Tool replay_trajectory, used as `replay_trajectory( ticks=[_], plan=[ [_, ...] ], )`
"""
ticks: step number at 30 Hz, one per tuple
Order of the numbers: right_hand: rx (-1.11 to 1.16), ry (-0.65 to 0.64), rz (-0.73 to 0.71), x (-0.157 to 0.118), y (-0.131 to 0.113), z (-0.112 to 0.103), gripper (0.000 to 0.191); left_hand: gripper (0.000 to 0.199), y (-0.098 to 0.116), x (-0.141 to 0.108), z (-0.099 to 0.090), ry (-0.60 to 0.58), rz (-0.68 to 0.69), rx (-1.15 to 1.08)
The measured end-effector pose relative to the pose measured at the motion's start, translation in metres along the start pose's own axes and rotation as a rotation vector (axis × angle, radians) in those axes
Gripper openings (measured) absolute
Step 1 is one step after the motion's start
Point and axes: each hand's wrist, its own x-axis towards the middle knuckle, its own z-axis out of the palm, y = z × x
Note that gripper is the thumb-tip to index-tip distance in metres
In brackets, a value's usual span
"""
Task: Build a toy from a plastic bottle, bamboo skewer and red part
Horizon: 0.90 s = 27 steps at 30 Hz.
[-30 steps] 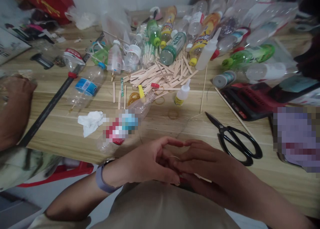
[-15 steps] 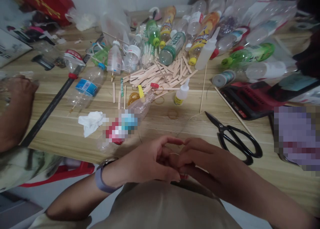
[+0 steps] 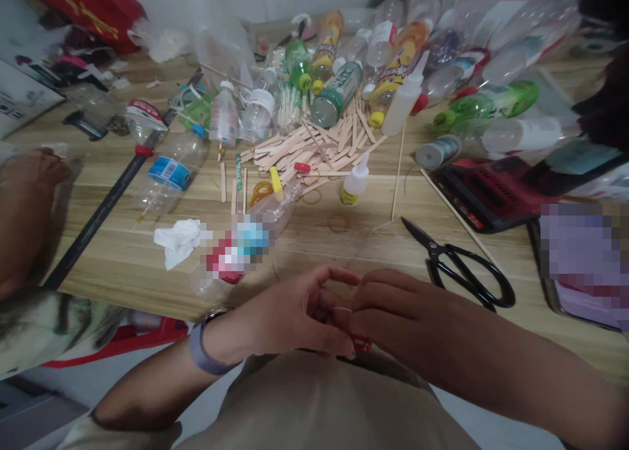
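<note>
My left hand [image 3: 295, 312] is curled at the table's front edge, close to my body. A small red thing [image 3: 362, 344] shows below its thumb tip, between my two hands; most of it is hidden, so its kind is unclear. My right hand [image 3: 403, 312] meets the left fingers, its own fingers pressed together. A thin pale thread [image 3: 343, 308] spans from the left fingers to the right fingertips. Black-handled scissors [image 3: 455, 263] lie just beyond my right hand. Beyond my left wrist lies a clear plastic bottle [image 3: 280, 207] with a yellow piece at its neck.
Wooden sticks [image 3: 314, 142] are heaped mid-table, with several plastic bottles [image 3: 339, 96] behind. A small glue bottle [image 3: 354, 185] stands in front. Crumpled tissue [image 3: 181, 240] and a dark rod [image 3: 108, 207] lie leftward. Another person's arm [image 3: 29, 221] rests at far left.
My right hand has turned slightly, its fingers now closer together and its back more toward me. More of the red thing and the thread shows. The left hand is almost still.
</note>
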Motion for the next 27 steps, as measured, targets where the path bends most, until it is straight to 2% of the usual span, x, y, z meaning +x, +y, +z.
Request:
replay_trajectory(
  ticks=[3,8,14,22,24,27],
  plan=[
    [-0.070,0.006,0.019,0.001,-0.001,-0.002,0.022,0.064,0.001,0.000,0.002,0.035,0.004,0.030],
    [-0.065,0.118,0.034,0.002,-0.002,0.001,0.028,0.061,0.007,-0.002,0.011,0.164,0.054,0.131],
    [-0.082,0.182,0.116,-0.003,-0.008,0.008,0.021,0.053,0.014,-0.003,0.022,0.309,0.134,0.275],
    [-0.115,0.161,0.181,-0.004,-0.012,0.009,0.023,0.045,0.006,-0.005,0.023,0.496,0.302,0.712],
    [-0.069,0.164,0.201,-0.004,-0.010,0.007,0.023,0.044,0.008,-0.005,0.024,0.499,0.305,0.782],
    [0.057,0.105,0.244,-0.002,-0.003,0.000,0.021,0.040,0.012,-0.006,0.023,0.419,0.271,0.772]
  ],
)
